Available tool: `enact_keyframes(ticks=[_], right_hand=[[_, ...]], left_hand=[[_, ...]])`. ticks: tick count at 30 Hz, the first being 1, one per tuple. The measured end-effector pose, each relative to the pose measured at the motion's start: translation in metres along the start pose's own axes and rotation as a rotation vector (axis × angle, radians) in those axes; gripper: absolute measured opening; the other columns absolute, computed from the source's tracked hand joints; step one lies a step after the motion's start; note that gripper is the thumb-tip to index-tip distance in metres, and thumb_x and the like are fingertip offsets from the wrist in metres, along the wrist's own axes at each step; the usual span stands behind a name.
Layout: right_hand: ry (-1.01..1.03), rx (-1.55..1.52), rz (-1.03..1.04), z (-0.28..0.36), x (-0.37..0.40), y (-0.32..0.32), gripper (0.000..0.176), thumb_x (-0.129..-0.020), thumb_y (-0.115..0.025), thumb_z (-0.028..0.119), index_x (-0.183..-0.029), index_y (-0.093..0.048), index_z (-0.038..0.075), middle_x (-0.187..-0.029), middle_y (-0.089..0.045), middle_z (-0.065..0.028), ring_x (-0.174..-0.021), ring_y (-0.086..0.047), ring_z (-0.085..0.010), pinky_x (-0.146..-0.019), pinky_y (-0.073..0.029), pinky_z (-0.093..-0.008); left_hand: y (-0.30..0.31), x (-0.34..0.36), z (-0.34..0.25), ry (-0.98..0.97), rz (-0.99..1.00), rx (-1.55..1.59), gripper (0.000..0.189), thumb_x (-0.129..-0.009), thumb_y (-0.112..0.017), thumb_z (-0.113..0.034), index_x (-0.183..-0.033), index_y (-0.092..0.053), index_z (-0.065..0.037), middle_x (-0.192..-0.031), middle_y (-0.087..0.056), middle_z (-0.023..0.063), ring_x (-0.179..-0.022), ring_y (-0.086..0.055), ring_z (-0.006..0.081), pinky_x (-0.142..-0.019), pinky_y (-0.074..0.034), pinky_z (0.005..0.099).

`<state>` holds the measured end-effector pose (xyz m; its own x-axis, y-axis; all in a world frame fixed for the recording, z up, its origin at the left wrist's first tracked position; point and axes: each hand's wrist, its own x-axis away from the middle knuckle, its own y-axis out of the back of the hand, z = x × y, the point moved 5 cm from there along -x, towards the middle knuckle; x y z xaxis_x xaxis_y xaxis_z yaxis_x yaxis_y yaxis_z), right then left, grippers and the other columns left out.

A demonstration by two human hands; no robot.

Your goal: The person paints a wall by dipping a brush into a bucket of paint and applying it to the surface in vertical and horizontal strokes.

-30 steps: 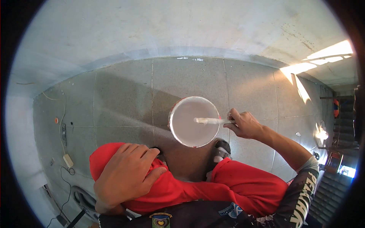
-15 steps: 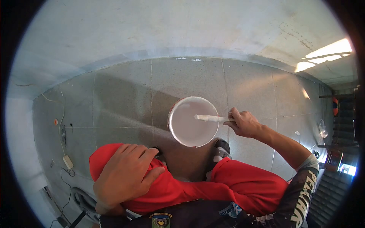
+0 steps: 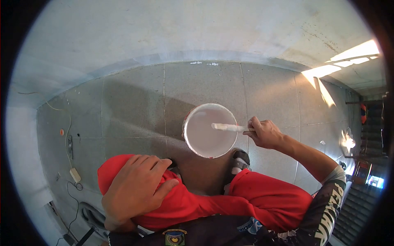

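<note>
A round bucket [image 3: 188, 141] with a smeared white rim stands on the floor between my feet. Smooth white liquid, like paint [image 3: 209, 143], fills what I can see inside it. My right hand [image 3: 264, 133] is wrapped round one end of a pale stick [image 3: 227, 127] coated in white. The stick lies level over the bucket's right rim, its far tip above the liquid near the middle. My left hand [image 3: 137, 186] rests flat on my left knee, on the red trousers [image 3: 266, 201], fingers laid out over the cloth and holding nothing.
A pale wall [image 3: 197, 33] curves across the far side. At left, a power strip [image 3: 75, 175] with its cord and an orange roll-like object [image 3: 62, 132] lie on the tiles. A clear plastic bag [image 3: 348, 141] and dark racks [image 3: 373, 123] are at right. My sandalled foot [image 3: 240, 160] is close to the bucket.
Little differs. The view has shifted slightly, and the sunlit patch at the right wall has spread down onto the floor. Both hands and the stick keep nearly the same pose.
</note>
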<state>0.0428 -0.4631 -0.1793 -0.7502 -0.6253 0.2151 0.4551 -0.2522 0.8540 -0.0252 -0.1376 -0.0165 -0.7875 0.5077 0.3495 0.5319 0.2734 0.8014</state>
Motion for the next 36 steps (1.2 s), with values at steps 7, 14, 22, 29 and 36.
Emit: enact_keyframes(ticks=[7,14,22,29,36], right_hand=[[-0.033,-0.006,0.010,0.005,0.001,0.006,0.034,-0.095,-0.062,0.031,-0.102,-0.045,0.002,-0.074,-0.067,-0.0178,-0.061,-0.067,-0.0387,-0.056,-0.053,-0.0472],[-0.091,0.006,0.090,0.006,-0.002,0.006,0.032,-0.096,-0.060,0.029,-0.103,-0.045,0.002,-0.070,-0.066,-0.0182,-0.059,-0.066,-0.0385,-0.055,-0.052,-0.0473],[-0.115,0.030,0.137,0.010,-0.007,0.013,0.030,-0.098,-0.057,0.029,-0.104,-0.044,0.002,-0.073,-0.067,-0.0191,-0.060,-0.067,-0.0387,-0.055,-0.052,-0.0470],[-0.114,0.010,0.106,0.012,-0.007,0.013,0.032,-0.098,-0.056,0.032,-0.104,-0.044,0.002,-0.070,-0.066,-0.0198,-0.060,-0.066,-0.0399,-0.054,-0.052,-0.0481],[-0.107,0.035,0.114,0.009,-0.007,0.010,0.034,-0.099,-0.056,0.032,-0.104,-0.043,0.001,-0.069,-0.065,-0.0211,-0.057,-0.065,-0.0409,-0.054,-0.051,-0.0490]], left_hand=[[0.000,-0.001,0.000,0.010,0.018,0.009,0.044,-0.087,-0.066,-0.031,-0.117,-0.060,0.001,-0.107,-0.064,0.0198,-0.104,-0.060,0.0371,-0.098,-0.044,0.0453],[0.000,0.000,-0.001,0.011,0.029,0.007,0.044,-0.087,-0.066,-0.030,-0.118,-0.060,0.001,-0.108,-0.063,0.0197,-0.105,-0.060,0.0371,-0.098,-0.044,0.0455],[0.001,0.000,-0.001,0.021,0.042,-0.003,0.044,-0.088,-0.066,-0.030,-0.118,-0.060,0.000,-0.108,-0.063,0.0197,-0.106,-0.059,0.0370,-0.098,-0.044,0.0451],[0.001,0.000,-0.001,0.011,0.020,0.000,0.044,-0.088,-0.066,-0.031,-0.118,-0.060,0.000,-0.109,-0.063,0.0197,-0.106,-0.060,0.0374,-0.098,-0.044,0.0454],[0.001,0.000,0.000,0.011,0.015,0.006,0.043,-0.088,-0.066,-0.030,-0.119,-0.060,0.000,-0.110,-0.064,0.0195,-0.107,-0.059,0.0372,-0.100,-0.044,0.0453]])
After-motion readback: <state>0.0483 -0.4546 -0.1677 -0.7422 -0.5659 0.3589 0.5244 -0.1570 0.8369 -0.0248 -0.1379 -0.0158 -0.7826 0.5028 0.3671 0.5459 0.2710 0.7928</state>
